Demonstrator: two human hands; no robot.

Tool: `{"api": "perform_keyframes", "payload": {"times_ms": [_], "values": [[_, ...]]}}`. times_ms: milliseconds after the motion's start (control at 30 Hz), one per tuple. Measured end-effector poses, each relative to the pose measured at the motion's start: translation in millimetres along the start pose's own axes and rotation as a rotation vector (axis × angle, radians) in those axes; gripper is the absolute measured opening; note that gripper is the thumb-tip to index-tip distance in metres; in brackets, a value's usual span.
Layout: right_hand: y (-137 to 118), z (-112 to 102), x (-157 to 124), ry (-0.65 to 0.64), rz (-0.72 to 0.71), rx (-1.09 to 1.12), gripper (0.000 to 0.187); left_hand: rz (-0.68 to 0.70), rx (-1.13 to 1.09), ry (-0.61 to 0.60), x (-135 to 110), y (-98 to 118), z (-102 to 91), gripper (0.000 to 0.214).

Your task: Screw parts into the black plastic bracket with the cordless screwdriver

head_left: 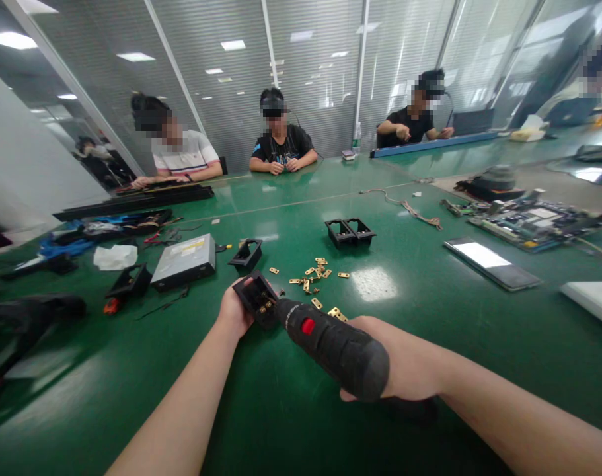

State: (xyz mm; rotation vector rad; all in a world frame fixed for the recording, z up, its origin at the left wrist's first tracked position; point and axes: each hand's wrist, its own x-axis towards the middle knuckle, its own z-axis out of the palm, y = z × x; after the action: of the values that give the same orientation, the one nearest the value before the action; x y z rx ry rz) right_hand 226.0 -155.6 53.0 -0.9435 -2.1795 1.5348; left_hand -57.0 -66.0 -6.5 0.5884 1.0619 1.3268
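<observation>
My left hand [235,311] grips a black plastic socket housing [255,291], tilted so its hollow inside faces me; small brass parts show within it. In my right hand [394,357] is a black cordless screwdriver [330,344] with a red button. Its front end points into the housing, and the bit's tip is hidden from me. Just beyond the tool, several small brass plates [316,303] and screws lie scattered on the green table [301,423]. A similar black housing [246,256] sits behind my left hand, and a joined pair of housings [350,231] stands farther back.
To the left are a silver optical drive [184,261], another black housing [128,283], white tissue [115,257] and blue cables [67,246]. A phone [491,263], a circuit board [538,218] and a thin cable [404,206] lie to the right. Several people sit across the table.
</observation>
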Motion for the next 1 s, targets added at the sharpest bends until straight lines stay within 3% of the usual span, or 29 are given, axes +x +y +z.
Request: {"api": "perform_keyframes", "payload": {"times_ms": [533,1000], "values": [[3.2,0.6,0.8,0.041,0.035,0.043,0.032,0.040,0.002,-0.008,2.9,-1.1,-4.6,0.010],[3.7,1.3,1.4,0.008,0.020,0.074,0.032,0.015,-0.005,-0.052,1.6,0.4,-3.1,0.024]]}}
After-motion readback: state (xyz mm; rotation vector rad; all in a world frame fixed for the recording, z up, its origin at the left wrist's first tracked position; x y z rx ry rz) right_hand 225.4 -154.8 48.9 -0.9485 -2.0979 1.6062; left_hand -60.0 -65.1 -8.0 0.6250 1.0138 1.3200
